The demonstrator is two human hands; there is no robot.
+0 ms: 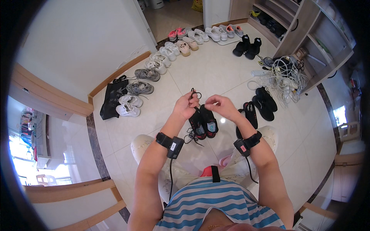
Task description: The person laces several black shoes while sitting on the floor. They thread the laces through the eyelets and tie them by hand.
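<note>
Before me on the tiled floor stands a pair of black sneakers with red trim, a left shoe (197, 126) and a right shoe (210, 121), side by side. My left hand (185, 105) is above the left shoe's toe, its fingers closed on a black shoelace (197, 94) that forms a loop over them. Another dark lace (190, 137) trails on the floor by the left shoe's heel. Just over the right shoe's toe is my right hand (221, 106), thumb and fingertips brought together. Whether a thin lace lies between them is too small to tell.
Black shoes (250, 115) lie partly behind my right forearm, with another black pair (265, 99) beyond. Tangled white cables (286, 78) spill before an open shoe cabinet (300, 37). Shoes line the wall, including grey sneakers (140, 87) and white ones (128, 109) near a black bag (111, 99).
</note>
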